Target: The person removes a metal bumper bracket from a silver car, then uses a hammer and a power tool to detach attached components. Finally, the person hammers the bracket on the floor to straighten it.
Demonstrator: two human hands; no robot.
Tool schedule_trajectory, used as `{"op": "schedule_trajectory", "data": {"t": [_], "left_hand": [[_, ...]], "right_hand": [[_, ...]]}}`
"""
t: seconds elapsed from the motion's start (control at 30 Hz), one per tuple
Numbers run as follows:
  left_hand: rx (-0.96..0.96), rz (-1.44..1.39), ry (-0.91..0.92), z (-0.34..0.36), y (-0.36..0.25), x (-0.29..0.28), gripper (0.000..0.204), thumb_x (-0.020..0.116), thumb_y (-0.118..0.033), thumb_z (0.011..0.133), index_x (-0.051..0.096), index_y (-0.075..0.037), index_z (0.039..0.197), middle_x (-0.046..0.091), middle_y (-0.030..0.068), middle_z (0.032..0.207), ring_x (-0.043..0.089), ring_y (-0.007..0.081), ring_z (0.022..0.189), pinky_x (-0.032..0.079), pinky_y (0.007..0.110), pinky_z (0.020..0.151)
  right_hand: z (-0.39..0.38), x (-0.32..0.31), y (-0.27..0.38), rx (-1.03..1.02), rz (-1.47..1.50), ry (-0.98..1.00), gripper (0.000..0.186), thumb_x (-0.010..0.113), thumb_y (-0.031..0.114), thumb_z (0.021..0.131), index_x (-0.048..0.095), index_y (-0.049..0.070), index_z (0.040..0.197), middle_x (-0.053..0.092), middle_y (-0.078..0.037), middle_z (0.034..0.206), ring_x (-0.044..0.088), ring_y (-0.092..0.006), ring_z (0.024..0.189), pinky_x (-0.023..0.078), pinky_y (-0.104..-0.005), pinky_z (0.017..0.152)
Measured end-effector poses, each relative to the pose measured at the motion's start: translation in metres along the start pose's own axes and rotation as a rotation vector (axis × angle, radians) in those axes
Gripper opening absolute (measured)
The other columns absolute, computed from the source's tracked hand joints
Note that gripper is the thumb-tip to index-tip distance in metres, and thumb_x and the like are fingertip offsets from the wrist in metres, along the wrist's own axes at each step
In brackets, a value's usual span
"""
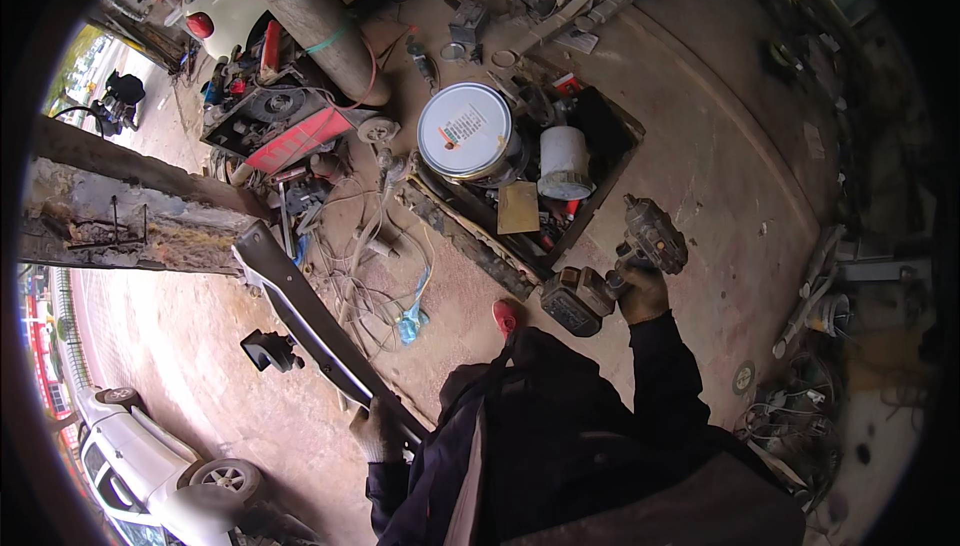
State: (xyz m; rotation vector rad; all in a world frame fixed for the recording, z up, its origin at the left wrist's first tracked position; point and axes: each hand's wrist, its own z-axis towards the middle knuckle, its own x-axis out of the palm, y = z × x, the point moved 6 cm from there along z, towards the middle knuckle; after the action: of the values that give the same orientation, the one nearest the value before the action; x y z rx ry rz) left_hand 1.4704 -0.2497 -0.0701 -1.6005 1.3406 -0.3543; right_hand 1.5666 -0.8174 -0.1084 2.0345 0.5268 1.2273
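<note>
Cordless driver and dark strip, one in each hand

The cordless driver is held off to the person's right, above the floor; the right hand is closed around it between the bulky battery and the motor body. It looks dense and rigid, probably heavy at both ends, so the handle between them seems the best hold. Its worn, grimy casing could be a little slick.

The dark strip slants up and away on the left, its far end near the rough concrete post. The left hand grips its near end, though the wrap of the fingers is partly hidden. Long and apparently stiff, it likely swings out of balance when held at one end; a hold nearer the middle would steady it.

Counted outward: one driver, one strip, and one small black fitting beside the strip. Ahead sits one open crate bearing one tin with a pale lid, one white canister and one tan block. Beyond it are one gas cylinder and one red-and-black machine. One silver car stands at lower left. The tangled cables cannot be counted.
</note>
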Motion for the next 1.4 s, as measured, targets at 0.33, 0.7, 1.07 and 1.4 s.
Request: {"op": "schedule_trajectory", "data": {"t": [0.33, 0.7, 1.07, 1.4], "left_hand": [[0.238, 0.081, 0.119, 0.0, -0.042, 0.015, 0.035, 0.077, -0.027, 0.094, 0.074, 0.008, 0.102, 0.072, 0.0066, 0.083, 0.064, 0.0144, 0.072, 0.052, 0.032, 0.064], [0.451, 0.286, 0.284, 0.014, -0.118, 0.049, 0.032, 0.079, -0.015, 0.093, 0.072, 0.003, 0.118, 0.079, 0.0118, 0.102, 0.073, 0.0193, 0.093, 0.058, 0.036, 0.085], [0.67, 0.397, 0.212, -0.025, -0.182, 0.114, 0.025, 0.082, -0.017, 0.089, 0.076, 0.004, 0.101, 0.079, 0.0201, 0.086, 0.079, 0.0279, 0.081, 0.06, 0.04, 0.075], [0.581, 0.562, 0.081, -0.055, -0.224, 0.226, 0.024, 0.085, -0.016, 0.087, 0.076, 0.002, 0.1, 0.079, 0.0191, 0.088, 0.08, 0.0279, 0.083, 0.061, 0.04, 0.074]], "right_hand": [[-0.056, -0.005, 0.008, 0.007, 0.197, -0.028, 0.044, 0.072, -0.004, 0.095, 0.063, 0.011, 0.136, 0.068, -0.005, 0.12, 0.067, -0.0232, 0.109, 0.059, -0.0474, 0.096], [-0.141, -0.044, 0.03, 0.062, 0.313, 0.014, 0.031, 0.072, 0.008, 0.098, 0.063, 0.005, 0.127, 0.067, -0.014, 0.121, 0.071, -0.0294, 0.104, 0.059, -0.0525, 0.097], [-0.101, -0.149, 0.036, 0.099, 0.493, 0.009, 0.029, 0.062, 0.009, 0.101, 0.064, 0.006, 0.13, 0.078, -0.017, 0.108, 0.079, -0.0327, 0.093, 0.063, -0.0519, 0.084], [0.007, -0.258, 0.1, 0.256, 0.279, -0.257, 0.037, 0.076, 0.015, 0.089, 0.065, 0.008, 0.124, 0.072, -0.009, 0.086, 0.07, -0.0259, 0.072, 0.058, -0.0455, 0.068]]}}
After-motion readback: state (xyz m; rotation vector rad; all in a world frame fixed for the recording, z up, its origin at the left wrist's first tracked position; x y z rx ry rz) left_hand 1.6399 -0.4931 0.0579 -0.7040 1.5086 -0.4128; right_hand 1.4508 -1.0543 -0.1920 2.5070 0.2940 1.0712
